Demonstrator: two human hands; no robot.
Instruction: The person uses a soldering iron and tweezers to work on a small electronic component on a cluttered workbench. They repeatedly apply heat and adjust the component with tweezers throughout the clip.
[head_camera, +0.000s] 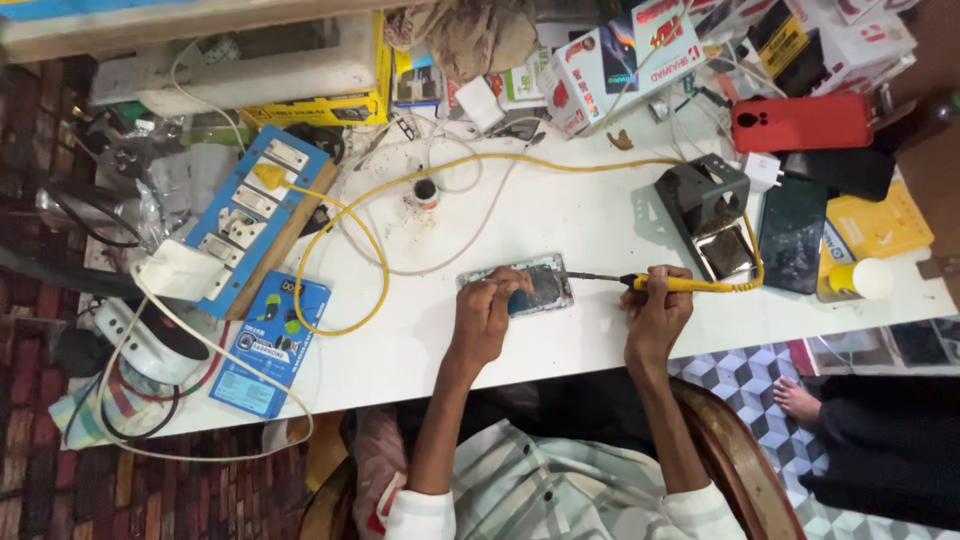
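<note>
Head view: left hand (487, 310) pins the opened phone (520, 288) flat on the white surface (560, 330). Right hand (655, 312), grip closed round the yellow soldering iron (680, 284), tip at the phone's edge. Risks: the looped yellow cord (340, 250) could tug the iron; the hot tip is close to the left fingers.

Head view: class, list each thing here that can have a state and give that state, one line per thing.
opened phone: lying flat on the white table, insides exposed, steadied by the left hand
soldering iron: held in the right hand, tip towards the phone
iron stand: empty
yellow cable: looped, plugged into the blue socket board
red phone: lying back up
</note>
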